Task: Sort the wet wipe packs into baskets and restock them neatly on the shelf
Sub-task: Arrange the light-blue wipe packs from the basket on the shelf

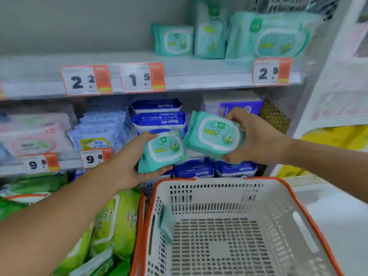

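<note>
Left hand (137, 166): fingers curled under a small teal wipe pack (162, 151), thumb along its upper left edge, pack tilted with its lid label facing the camera. Right hand (253, 136): gripping a larger teal wipe pack (213, 134) by its right end, fingers over the top edge and thumb at the bottom corner. The two packs sit side by side, near edges touching or almost touching; can't tell which. Both are held in the air in front of the middle shelf, above the far rim of the white basket (229, 226).

Basket has an orange rim and perforated walls; one teal pack (166, 226) stands on edge against its left inside wall. Just left of it a second basket (139, 226) holds green wipe packs (117, 222).

Behind the hands: stacked dark blue packs (159, 116) on the middle shelf, more blue ones (194, 170) on the shelf below. Left of those, light blue packs (99, 132) and pink packs (35, 136). Top shelf (199, 76), right part: matching teal packs (229, 34) standing upright, some leaning. Price tags on the shelf edges read 2.2 (86, 80), 1.5 (142, 77), 2.9 (271, 71); lower ones 9.8 (96, 158). Frame is motion-blurred, print on the packs unreadable.
</note>
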A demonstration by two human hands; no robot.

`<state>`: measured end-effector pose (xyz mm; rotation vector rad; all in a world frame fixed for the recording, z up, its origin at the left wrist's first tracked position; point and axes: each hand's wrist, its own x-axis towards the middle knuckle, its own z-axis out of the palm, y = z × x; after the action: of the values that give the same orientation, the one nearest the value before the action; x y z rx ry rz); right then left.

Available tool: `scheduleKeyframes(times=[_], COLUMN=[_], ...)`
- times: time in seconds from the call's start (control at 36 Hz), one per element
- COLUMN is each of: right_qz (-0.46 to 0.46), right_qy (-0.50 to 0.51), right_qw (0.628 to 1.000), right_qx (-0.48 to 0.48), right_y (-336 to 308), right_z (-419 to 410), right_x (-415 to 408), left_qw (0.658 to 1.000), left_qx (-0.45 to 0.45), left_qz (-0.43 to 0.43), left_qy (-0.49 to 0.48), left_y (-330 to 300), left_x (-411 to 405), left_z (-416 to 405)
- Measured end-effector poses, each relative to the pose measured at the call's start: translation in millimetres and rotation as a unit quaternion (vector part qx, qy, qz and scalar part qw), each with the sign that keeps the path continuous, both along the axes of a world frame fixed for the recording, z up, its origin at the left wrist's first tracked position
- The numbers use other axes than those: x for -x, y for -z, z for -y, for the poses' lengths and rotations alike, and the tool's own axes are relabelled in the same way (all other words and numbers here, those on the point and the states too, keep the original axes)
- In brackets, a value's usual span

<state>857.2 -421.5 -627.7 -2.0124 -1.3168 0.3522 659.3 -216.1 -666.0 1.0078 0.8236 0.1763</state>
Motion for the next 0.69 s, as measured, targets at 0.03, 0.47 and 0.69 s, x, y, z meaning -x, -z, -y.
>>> scheduleKeyframes(times=[0.03,0.47,0.69], right_qz=[0.022,0.022,0.088], right_qy=[-0.008,-0.086,-0.108], right_qw=[0.999,0.992,0.984], right_qx=[-0.033,-0.092,-0.113], right_y=[-8.3,-20.3,-34.8], right_z=[-0.3,-7.4,-7.3], right_x=[7.0,23.9,34.5], left_qw=[1.000,0.994,0.966], left_qx=[0.004,-0.076,-0.220], left_qz=[0.003,0.075,0.101], left_qy=[-0.001,0.000,0.087], left_y=[-6.3,-54.0,-60.6], left_x=[2.7,9.0,0.6], left_z=[5.2,33.0,44.7])
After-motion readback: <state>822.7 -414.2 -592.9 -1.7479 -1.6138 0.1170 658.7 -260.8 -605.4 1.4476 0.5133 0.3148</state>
